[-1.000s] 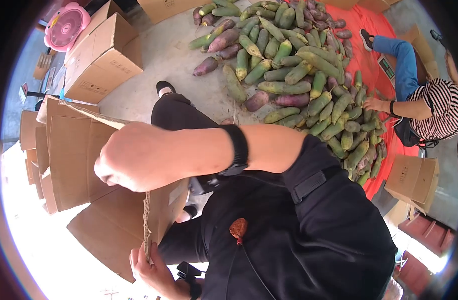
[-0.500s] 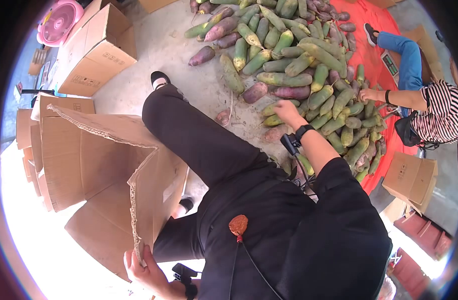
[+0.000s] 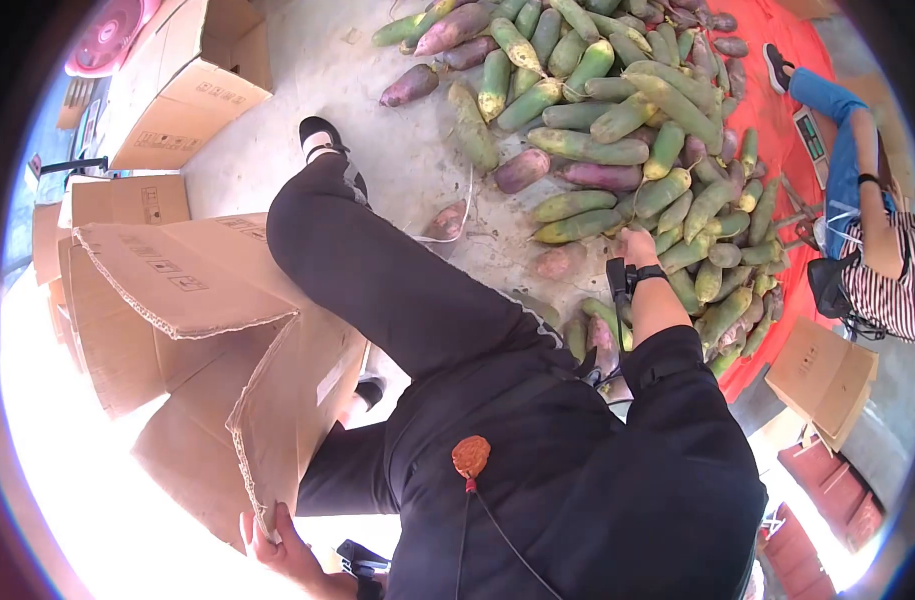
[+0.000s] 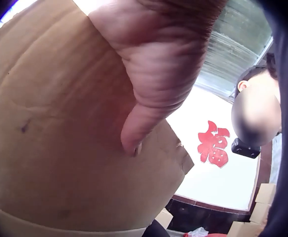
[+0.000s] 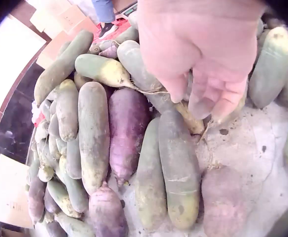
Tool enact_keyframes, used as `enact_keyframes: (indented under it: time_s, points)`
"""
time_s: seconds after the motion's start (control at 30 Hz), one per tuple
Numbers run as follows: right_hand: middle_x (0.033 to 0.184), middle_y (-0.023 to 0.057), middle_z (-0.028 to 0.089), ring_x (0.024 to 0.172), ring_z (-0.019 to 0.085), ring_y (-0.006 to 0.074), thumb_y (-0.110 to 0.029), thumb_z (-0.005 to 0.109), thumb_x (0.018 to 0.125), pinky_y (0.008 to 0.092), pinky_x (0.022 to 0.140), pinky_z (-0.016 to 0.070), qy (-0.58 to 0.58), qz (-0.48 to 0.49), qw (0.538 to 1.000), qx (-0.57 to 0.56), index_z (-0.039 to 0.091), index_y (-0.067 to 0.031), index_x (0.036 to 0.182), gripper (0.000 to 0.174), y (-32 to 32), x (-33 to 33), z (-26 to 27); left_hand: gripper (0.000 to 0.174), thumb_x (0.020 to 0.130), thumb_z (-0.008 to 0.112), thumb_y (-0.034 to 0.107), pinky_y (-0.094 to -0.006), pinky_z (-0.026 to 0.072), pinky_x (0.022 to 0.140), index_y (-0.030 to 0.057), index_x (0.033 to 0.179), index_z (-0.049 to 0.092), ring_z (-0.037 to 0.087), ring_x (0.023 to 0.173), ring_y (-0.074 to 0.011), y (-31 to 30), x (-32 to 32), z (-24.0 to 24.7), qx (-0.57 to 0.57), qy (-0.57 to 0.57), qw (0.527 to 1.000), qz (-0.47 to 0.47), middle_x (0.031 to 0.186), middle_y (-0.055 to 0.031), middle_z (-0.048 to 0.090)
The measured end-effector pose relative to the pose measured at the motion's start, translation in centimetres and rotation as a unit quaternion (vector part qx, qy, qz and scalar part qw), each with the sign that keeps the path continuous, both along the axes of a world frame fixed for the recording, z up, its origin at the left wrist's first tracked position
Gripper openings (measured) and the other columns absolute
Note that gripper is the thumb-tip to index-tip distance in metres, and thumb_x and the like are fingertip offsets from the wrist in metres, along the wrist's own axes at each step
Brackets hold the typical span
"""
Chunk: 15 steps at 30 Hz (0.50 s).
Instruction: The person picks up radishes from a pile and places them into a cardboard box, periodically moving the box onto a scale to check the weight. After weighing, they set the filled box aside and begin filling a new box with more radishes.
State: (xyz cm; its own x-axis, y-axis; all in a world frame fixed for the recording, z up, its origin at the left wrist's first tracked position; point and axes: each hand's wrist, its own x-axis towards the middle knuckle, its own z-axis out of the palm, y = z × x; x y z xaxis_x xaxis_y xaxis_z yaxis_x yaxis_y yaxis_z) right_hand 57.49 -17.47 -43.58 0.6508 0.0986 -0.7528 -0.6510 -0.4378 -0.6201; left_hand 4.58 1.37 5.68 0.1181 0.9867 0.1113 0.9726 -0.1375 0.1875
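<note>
In the head view, my left hand grips the torn edge of a cardboard box flap at lower left. The left wrist view shows the thumb lying along the flap's brown face; the other fingers are hidden behind it. My right hand reaches into the near side of a heap of green radishes. From the right wrist, the thumb and fingers are seen apart, bent down over a pale radish tip. A purple radish and two long green ones lie close by.
More cardboard boxes stand at the upper left by a pink fan. Another person in a striped shirt is beside the red sheet, near a scale. A small box lies at the right.
My right hand has left the box's upper flap and moved right to the radish heap. That flap has dropped lower over the box. My left hand keeps its grip, slightly lower and further left.
</note>
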Motion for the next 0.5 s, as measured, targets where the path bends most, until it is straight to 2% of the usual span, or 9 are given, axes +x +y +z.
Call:
enact_keyframes:
  time_s: [0.03, 0.07, 0.13, 0.23, 0.3, 0.4, 0.47, 0.5]
  points:
    - [0.064, 0.0115, 0.052, 0.053, 0.054, 0.0221, -0.009, 0.054, 0.087, 0.0382, 0.040, 0.0423, 0.002, -0.017, 1.000, 0.004, 0.049, -0.0061, 0.105, 0.019, 0.8, -0.1, 1.0, 0.012, 0.080, 0.063, 0.002, -0.0346, 0.0426, 0.064, -0.0052, 0.088, 0.064, 0.057, 0.073, -0.0232, 0.0, 0.2, 0.5, -0.047, -0.012, 0.997, 0.054, 0.084, -0.0108, 0.058]
    - [0.064, 0.0115, 0.052, 0.053, 0.054, 0.0221, -0.009, 0.054, 0.087, 0.0382, 0.040, 0.0423, 0.005, -0.015, 1.000, 0.003, 0.049, -0.0061, 0.105, 0.019, 1.6, -0.3, 1.7, 0.017, 0.081, 0.062, 0.001, -0.0358, 0.0446, 0.074, -0.0060, 0.095, 0.064, 0.058, 0.083, -0.0246, -0.1, 0.3, 0.7, -0.093, -0.024, 0.990, 0.107, 0.092, -0.0124, 0.061]
    - [0.068, 0.0100, 0.052, 0.048, 0.052, 0.0215, -0.005, 0.055, 0.086, 0.0365, 0.037, 0.0399, 0.020, -0.109, 0.993, 0.036, 0.049, -0.0058, 0.100, 0.016, 2.8, -0.4, 2.7, 0.017, 0.081, 0.062, 0.001, -0.0360, 0.0442, 0.076, -0.0060, 0.097, 0.064, 0.058, 0.085, -0.0246, -0.4, 0.1, 0.1, -0.068, -0.029, 0.989, 0.131, 0.095, -0.0126, 0.060]
    - [0.070, 0.0094, 0.053, 0.048, 0.050, 0.0212, -0.001, 0.056, 0.084, 0.0359, 0.036, 0.0394, 0.024, -0.144, 0.989, 0.006, 0.048, -0.0053, 0.097, 0.016, 4.0, -0.3, 3.7, 0.019, 0.082, 0.062, 0.001, -0.0365, 0.0434, 0.079, -0.0060, 0.099, 0.063, 0.056, 0.090, -0.0244, -0.7, -0.6, -0.3, -0.046, -0.047, 0.986, 0.155, 0.101, -0.0127, 0.060]
    - [0.070, 0.0091, 0.053, 0.049, 0.051, 0.0209, 0.000, 0.055, 0.084, 0.0354, 0.038, 0.0400, 0.024, -0.128, 0.991, 0.034, 0.048, -0.0049, 0.094, 0.013, 2.6, 0.7, 0.7, 0.019, 0.082, 0.062, 0.001, -0.0367, 0.0430, 0.081, -0.0058, 0.100, 0.063, 0.056, 0.092, -0.0242, -0.7, -1.2, -0.2, -0.048, -0.064, 0.984, 0.156, 0.103, -0.0125, 0.059]
    - [0.068, 0.0080, 0.053, 0.051, 0.051, 0.0204, -0.001, 0.056, 0.085, 0.0343, 0.043, 0.0411, 0.044, -0.113, 0.990, 0.065, 0.052, -0.0051, 0.086, 0.006, 2.1, 1.9, -0.9, 0.019, 0.082, 0.062, 0.001, -0.0368, 0.0424, 0.083, -0.0052, 0.100, 0.063, 0.054, 0.095, -0.0241, -0.3, -1.8, 0.1, -0.085, -0.054, 0.988, 0.118, 0.105, -0.0124, 0.059]
    - [0.067, 0.0071, 0.054, 0.054, 0.052, 0.0204, -0.005, 0.057, 0.087, 0.0340, 0.043, 0.0409, 0.074, -0.174, 0.980, 0.056, 0.054, -0.0068, 0.082, 0.006, 2.5, 2.3, -1.2, 0.020, 0.082, 0.062, 0.001, -0.0365, 0.0423, 0.083, -0.0051, 0.101, 0.063, 0.054, 0.095, -0.0235, -0.3, -1.7, 0.1, -0.084, -0.060, 0.988, 0.112, 0.103, -0.0120, 0.059]
    - [0.067, 0.0071, 0.054, 0.054, 0.052, 0.0204, -0.005, 0.057, 0.087, 0.0340, 0.043, 0.0409, 0.074, -0.173, 0.981, 0.057, 0.054, -0.0068, 0.082, 0.006, 2.6, 2.5, -1.2, 0.020, 0.082, 0.062, 0.001, -0.0365, 0.0423, 0.083, -0.0051, 0.101, 0.063, 0.054, 0.095, -0.0235, -0.4, -1.6, 0.1, -0.084, -0.060, 0.988, 0.113, 0.103, -0.0120, 0.059]
